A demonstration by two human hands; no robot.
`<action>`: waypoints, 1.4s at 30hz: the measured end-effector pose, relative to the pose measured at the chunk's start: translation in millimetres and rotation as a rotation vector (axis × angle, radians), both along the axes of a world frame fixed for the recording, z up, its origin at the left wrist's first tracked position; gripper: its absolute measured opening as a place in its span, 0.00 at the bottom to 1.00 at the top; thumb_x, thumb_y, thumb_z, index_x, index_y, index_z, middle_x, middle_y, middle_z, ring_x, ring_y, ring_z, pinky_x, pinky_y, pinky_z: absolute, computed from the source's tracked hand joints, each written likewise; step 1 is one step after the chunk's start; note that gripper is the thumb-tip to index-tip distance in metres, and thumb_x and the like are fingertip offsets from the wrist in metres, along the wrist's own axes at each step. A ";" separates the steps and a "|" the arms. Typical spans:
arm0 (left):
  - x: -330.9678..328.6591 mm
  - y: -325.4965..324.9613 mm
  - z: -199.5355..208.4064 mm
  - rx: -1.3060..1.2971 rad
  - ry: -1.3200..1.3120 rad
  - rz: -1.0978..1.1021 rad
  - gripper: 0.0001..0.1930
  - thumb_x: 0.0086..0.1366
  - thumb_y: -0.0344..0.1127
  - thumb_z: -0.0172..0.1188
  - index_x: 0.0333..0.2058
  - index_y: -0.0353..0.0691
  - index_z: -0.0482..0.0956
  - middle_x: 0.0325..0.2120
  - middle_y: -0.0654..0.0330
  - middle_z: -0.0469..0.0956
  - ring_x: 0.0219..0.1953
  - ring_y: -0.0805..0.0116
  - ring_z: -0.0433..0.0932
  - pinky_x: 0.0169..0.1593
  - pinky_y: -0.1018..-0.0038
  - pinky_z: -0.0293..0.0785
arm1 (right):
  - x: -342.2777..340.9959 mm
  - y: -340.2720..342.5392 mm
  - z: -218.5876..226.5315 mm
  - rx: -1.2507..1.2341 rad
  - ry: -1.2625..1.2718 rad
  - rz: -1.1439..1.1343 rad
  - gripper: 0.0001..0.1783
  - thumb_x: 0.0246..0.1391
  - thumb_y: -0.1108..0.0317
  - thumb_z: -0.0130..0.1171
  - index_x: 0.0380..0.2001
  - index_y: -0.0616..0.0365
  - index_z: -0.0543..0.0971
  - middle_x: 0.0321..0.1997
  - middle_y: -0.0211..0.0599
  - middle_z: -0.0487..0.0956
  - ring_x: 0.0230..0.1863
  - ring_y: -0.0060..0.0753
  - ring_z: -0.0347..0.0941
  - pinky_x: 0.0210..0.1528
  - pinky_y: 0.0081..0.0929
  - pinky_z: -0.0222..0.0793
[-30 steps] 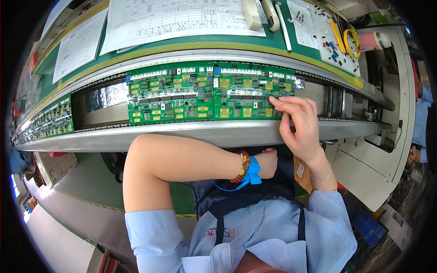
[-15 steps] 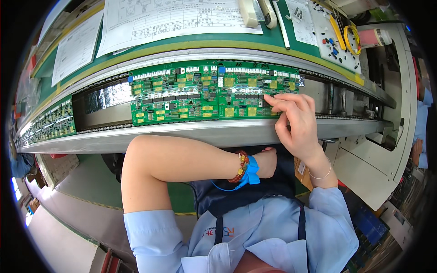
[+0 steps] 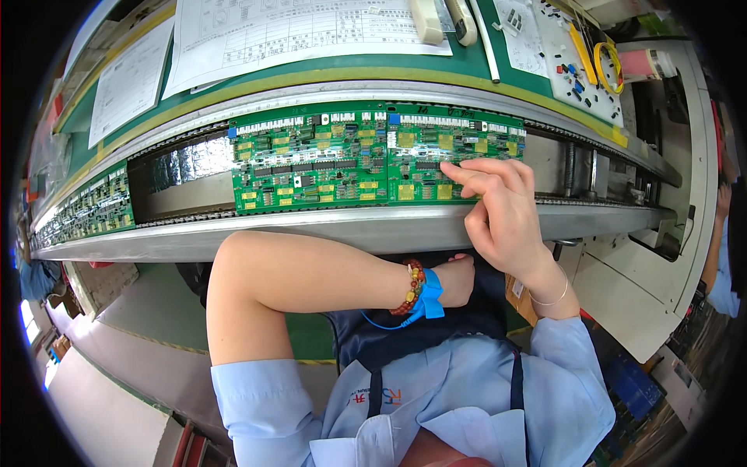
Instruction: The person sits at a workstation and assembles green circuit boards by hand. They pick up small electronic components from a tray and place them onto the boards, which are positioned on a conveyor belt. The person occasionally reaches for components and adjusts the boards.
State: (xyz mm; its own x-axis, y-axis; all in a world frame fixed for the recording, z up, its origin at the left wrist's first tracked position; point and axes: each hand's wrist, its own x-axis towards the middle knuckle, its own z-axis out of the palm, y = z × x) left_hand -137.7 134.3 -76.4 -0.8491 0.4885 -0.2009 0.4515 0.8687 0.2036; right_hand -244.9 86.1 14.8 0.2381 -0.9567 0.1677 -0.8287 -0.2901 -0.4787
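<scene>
Two populated green circuit boards, a left board (image 3: 272, 194) and a right board (image 3: 424, 173), sit edge to edge in the rail track. Over the lower right part of the right board is my right hand (image 3: 502, 206), its index finger stretched to the components near a black chip row. Its other fingers are loosely bent and the thumb is apart; nothing shows in its grasp. My left hand (image 3: 457, 282) rests curled by my lap, below the front rail, with nothing visible in it. A blue wrist strap (image 3: 429, 296) and a bead bracelet (image 3: 409, 288) circle that wrist.
A metal front rail (image 3: 311, 231) runs between me and the boards. Another green board (image 3: 93, 202) lies farther left in the track. Beyond are printed sheets (image 3: 296, 39), a white tray (image 3: 572, 70) of small parts, and yellow-handled tweezers (image 3: 582, 53).
Both boards have shifted a little to the right along the track. My right fingertip now sits farther left on the right board. My left hand stays by my lap.
</scene>
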 end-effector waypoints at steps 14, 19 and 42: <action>17.4 -9.0 -0.6 0.060 0.073 0.046 0.07 0.53 0.36 0.52 0.25 0.43 0.78 0.23 0.65 0.75 0.31 0.67 0.72 0.37 0.71 0.65 | -12.7 11.3 5.2 -0.069 -0.177 -0.135 0.26 0.32 0.83 0.44 0.40 0.56 0.75 0.29 0.31 0.74 0.40 0.30 0.70 0.47 0.32 0.56; 23.3 -11.4 0.5 0.091 0.128 0.088 0.06 0.52 0.35 0.53 0.24 0.43 0.77 0.21 0.66 0.74 0.31 0.68 0.72 0.36 0.73 0.64 | -35.2 48.6 -0.1 -0.242 -0.208 -0.281 0.21 0.39 0.85 0.42 0.40 0.58 0.70 0.35 0.38 0.74 0.41 0.34 0.68 0.49 0.33 0.58; 46.0 -25.5 9.4 0.260 0.225 0.149 0.04 0.49 0.34 0.53 0.19 0.42 0.71 0.18 0.65 0.71 0.28 0.68 0.70 0.35 0.75 0.64 | -235.0 188.8 -248.5 0.030 -0.983 -1.476 0.16 0.58 0.67 0.43 0.48 0.63 0.62 0.46 0.37 0.67 0.46 0.30 0.64 0.50 0.28 0.60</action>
